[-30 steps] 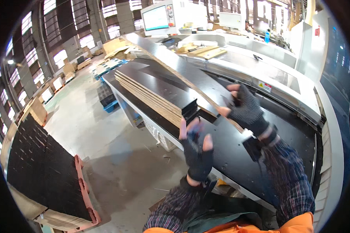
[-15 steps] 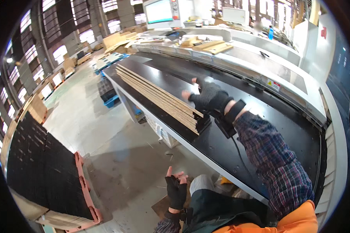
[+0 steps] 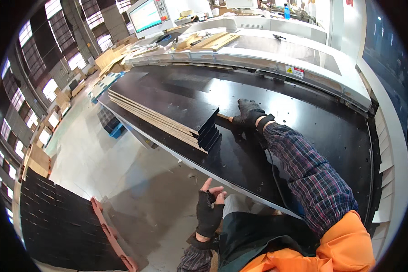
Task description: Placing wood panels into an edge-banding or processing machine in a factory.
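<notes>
On the black work table (image 3: 299, 149) lies a stack of narrow black-faced boards (image 3: 156, 120) with tan chipboard edges, its near ends slightly staggered. My right hand (image 3: 248, 113), in a black fingerless glove, is at table level just right of the stack's end. Its fingers look curled, and a short tan piece (image 3: 224, 117) sticks out from them toward the stack; what it belongs to is unclear. A black cable (image 3: 273, 174) runs along the table toward my right wrist. Below the table edge, my left hand (image 3: 210, 208) hangs open, gloved, index finger extended, holding nothing.
A white machine beam (image 3: 258, 68) runs along the table's far side, with wooden strips (image 3: 215, 41) on top. A tilted screen (image 3: 147, 18) stands at the back left. To my left is a large stack of black boards (image 3: 63, 222) on a reddish pallet (image 3: 111, 235).
My right hand has lowered to the table beside the stack, and its fingers have drawn in. The view has shifted; my left hand still hangs below the edge.
</notes>
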{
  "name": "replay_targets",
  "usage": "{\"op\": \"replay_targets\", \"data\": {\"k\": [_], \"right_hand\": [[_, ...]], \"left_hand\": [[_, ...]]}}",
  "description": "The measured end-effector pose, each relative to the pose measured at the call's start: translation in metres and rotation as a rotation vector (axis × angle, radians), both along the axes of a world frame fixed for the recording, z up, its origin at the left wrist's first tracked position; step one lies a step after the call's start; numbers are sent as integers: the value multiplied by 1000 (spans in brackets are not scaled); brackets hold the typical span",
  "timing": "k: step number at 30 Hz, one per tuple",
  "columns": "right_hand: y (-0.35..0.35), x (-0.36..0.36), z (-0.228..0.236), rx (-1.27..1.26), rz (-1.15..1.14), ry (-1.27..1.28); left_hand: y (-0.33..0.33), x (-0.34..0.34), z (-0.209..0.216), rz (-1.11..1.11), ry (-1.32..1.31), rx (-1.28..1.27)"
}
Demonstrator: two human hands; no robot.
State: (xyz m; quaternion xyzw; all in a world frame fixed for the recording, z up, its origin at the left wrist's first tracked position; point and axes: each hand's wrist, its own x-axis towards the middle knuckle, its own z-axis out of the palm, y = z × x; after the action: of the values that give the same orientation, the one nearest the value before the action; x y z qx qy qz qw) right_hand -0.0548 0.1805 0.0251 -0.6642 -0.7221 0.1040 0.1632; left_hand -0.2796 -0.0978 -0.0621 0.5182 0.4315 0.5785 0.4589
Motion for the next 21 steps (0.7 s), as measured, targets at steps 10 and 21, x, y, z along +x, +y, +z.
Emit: {"op": "replay_targets", "data": {"k": [10, 21], "right_hand": [[-42, 146, 15, 325, 157, -60], [-218, 320, 42, 151, -242, -292]], "left_hand": [[54, 76, 72, -290, 395, 159], [160, 250, 90, -569, 931, 575]]}}
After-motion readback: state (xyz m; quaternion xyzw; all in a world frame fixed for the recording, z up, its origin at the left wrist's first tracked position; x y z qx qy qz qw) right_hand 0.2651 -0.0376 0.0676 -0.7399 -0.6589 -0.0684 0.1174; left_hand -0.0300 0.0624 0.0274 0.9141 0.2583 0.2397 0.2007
